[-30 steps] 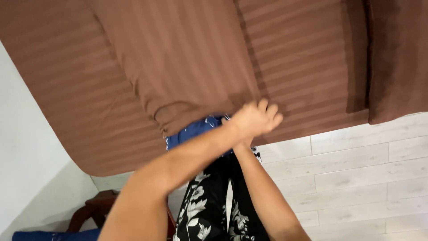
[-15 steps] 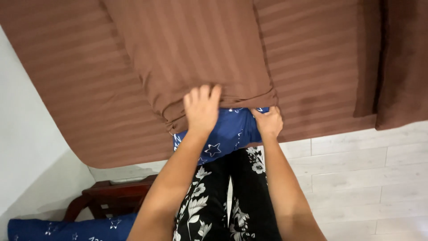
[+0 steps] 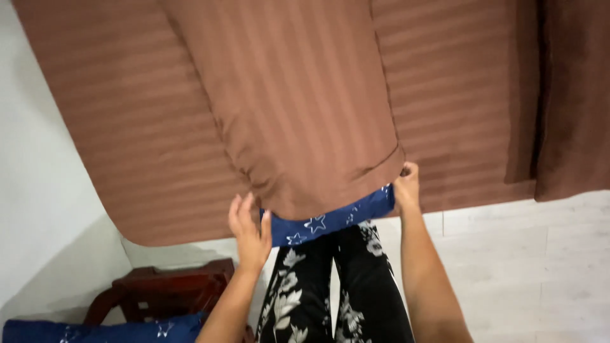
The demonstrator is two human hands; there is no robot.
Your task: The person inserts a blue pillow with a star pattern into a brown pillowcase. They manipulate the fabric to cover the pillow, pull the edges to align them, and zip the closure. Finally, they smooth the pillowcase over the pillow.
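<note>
1. At the near edge of the brown striped bed [image 3: 127, 146]: a pillow in a brown striped pillowcase [image 3: 305, 108], lying lengthwise, its open end facing the body.
2. Poking out of that open end: a blue star-print pillow [image 3: 324, 221], only a narrow strip showing.
3. Left hand [image 3: 249, 232] at the case's left corner, fingers half spread and lightly curled over the cloth edge; firm grip or mere touch, cannot tell.
4. Right hand [image 3: 406, 184] at the right corner, fingers closed, pinching the hem.
5. Below: black floral trousers [image 3: 337, 292], a dark wooden stool [image 3: 171, 289], more blue star-print fabric [image 3: 95, 331], pale plank floor [image 3: 527, 267].
</note>
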